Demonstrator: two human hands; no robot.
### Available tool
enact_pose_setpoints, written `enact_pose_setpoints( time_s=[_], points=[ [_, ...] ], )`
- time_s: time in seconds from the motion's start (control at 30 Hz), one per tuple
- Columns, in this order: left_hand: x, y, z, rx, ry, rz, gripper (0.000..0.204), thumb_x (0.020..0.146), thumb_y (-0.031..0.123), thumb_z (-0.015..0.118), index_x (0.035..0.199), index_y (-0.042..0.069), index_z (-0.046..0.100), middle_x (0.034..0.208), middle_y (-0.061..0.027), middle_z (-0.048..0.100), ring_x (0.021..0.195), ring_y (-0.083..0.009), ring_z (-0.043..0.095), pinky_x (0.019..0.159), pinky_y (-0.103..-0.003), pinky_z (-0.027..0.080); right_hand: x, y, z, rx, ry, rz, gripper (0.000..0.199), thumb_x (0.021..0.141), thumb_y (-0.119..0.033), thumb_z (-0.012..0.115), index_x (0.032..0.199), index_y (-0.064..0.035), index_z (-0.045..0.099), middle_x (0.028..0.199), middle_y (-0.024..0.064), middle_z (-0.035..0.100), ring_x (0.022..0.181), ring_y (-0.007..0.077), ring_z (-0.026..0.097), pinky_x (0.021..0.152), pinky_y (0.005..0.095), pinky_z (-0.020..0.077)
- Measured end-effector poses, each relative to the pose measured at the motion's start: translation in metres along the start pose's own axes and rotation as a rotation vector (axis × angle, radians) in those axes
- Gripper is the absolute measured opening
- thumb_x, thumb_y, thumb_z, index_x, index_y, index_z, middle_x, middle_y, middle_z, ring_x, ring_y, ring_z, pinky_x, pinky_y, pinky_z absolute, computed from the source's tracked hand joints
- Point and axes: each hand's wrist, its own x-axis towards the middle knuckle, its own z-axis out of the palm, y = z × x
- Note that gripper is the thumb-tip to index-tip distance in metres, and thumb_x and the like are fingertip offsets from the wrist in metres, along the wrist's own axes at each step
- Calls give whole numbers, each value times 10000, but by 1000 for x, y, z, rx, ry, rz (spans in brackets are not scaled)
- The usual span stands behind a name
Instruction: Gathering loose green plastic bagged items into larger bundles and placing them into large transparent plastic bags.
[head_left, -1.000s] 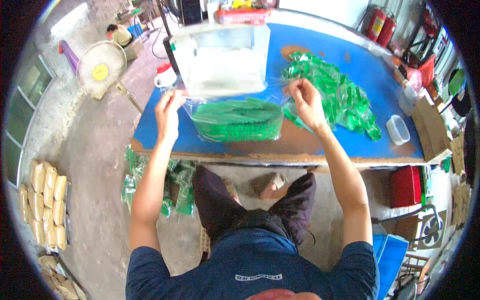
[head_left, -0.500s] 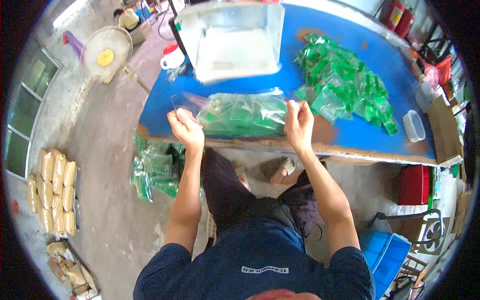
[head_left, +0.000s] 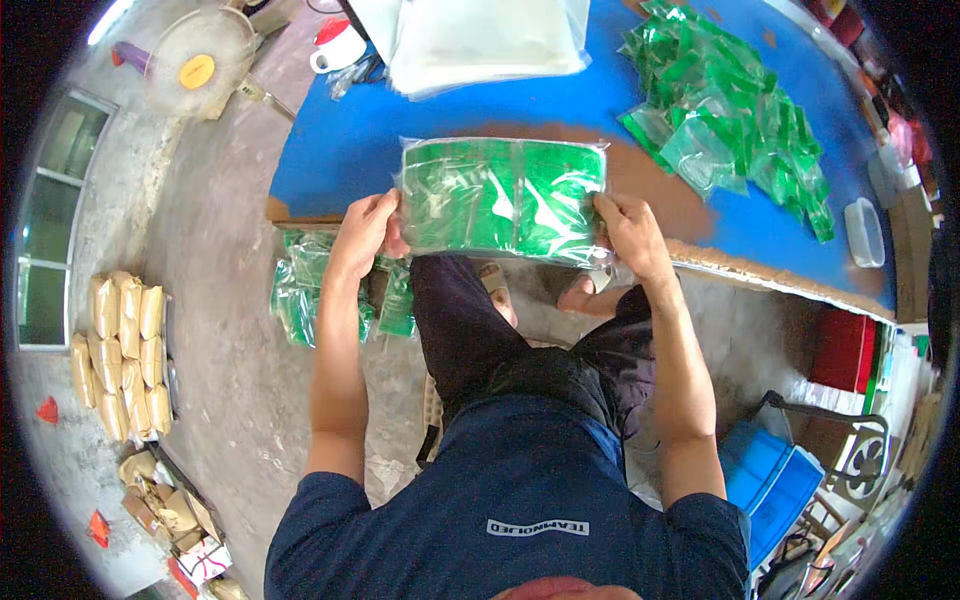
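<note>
Between my two hands a clear plastic bag (head_left: 505, 200) with flat green packets inside is stretched out at the near edge of the blue table (head_left: 345, 150). At its left end my left hand (head_left: 365, 232) is closed on the bag's side. My right hand (head_left: 630, 232) pinches the opposite end, thumb on top. The bag lies fairly flat, and glare hides some of its contents. To the far right is a heap of green clear-wrapped packets (head_left: 730, 120). Beyond the bag, a stack of clear plastic bags (head_left: 490, 50) rests on the table.
A white cup with a red lid (head_left: 338, 45) stands at the far left corner, near a fan (head_left: 200, 70). More green packets (head_left: 300, 300) sit below the table's left edge. A clear plastic tub (head_left: 863, 232), a blue crate (head_left: 770, 490) and stacked brown packages (head_left: 122, 350) are around.
The bag has turned from blurred and loose to flat, its green packets now facing up. Both hands now grip its side ends. The view has shifted.
</note>
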Motion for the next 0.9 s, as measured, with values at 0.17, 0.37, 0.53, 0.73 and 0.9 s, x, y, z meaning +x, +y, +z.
enact_pose_setpoints(
  time_s=[0.17, 0.37, 0.53, 0.73, 0.9],
  points=[
    [-4, 8, -24, 354, 386, 434, 388, 970, 356, 599, 1133, 8, 543, 925, -94, 619, 852, -197, 650, 718, -326, 530, -7, 7, -15, -460, 416, -279, 305, 936, -296, 553, 946, -12, 664, 757, 213, 664, 700, 424, 641, 691, 488, 513],
    [-13, 70, 59, 711, 326, 865, 631, 930, 404, 621, 1389, 14, 436, 1363, -241, 504, 1280, -370, 475, 1084, -445, 351, 3, -86, 69, -355, 415, -672, 397, 932, -342, 570, 1184, -36, 603, 1200, 201, 595, 1138, 374, 555, 1000, 515, 409],
    [-6, 1, 74, 650, 414, 636, 848, 924, 458, 596, 1479, -64, 224, 1483, -315, 289, 1386, -454, 288, 1151, -481, 238, 12, -45, 77, -623, 344, -668, 570, 910, -452, 558, 1298, -34, 543, 1330, 227, 505, 1329, 411, 385, 1106, 611, 239],
    [-63, -44, 118, 190, 677, 475, 1011, 842, 388, 728, 1512, -37, 103, 1467, -275, 249, 1352, -382, 309, 1130, -456, 255, 4, -30, 61, -495, 580, -684, 904, 798, -549, 681, 1463, -44, 336, 1476, 285, 310, 1371, 497, 278, 1092, 649, 233],
    [-45, -60, 116, -336, 581, 228, 680, 833, 381, 733, 1284, -25, 426, 1197, -213, 547, 1118, -295, 536, 995, -402, 400, 16, -18, 64, -320, 471, -665, 849, 843, -389, 723, 1454, 28, 307, 1326, 282, 464, 1219, 376, 480, 1052, 457, 373]
  ],
)
